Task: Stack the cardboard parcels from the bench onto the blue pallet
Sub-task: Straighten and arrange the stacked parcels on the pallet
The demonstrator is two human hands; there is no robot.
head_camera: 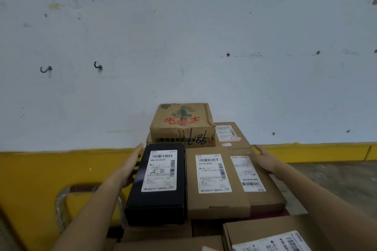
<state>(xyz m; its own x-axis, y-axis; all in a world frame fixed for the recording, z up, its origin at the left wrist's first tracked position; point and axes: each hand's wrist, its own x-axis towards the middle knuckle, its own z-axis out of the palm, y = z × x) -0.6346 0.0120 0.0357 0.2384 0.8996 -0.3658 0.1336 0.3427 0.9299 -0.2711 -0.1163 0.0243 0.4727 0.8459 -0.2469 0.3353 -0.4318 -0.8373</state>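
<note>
Cardboard parcels sit side by side atop a stack of more boxes: a black rectangular parcel point(157, 199) on the left and a flat brown cardboard parcel point(214, 204) touching it on the right. The left hand point(130, 167) presses straight fingers against the black parcel's left side. The right hand point(265, 159) lies flat on another brown parcel point(269, 195) at the right. A printed carton point(181, 122) stands farther off, by the white wall point(183, 36).

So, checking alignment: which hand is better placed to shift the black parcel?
Probably left: the left hand lies flat against the black parcel; the right hand rests on the rightmost brown parcel.
</note>
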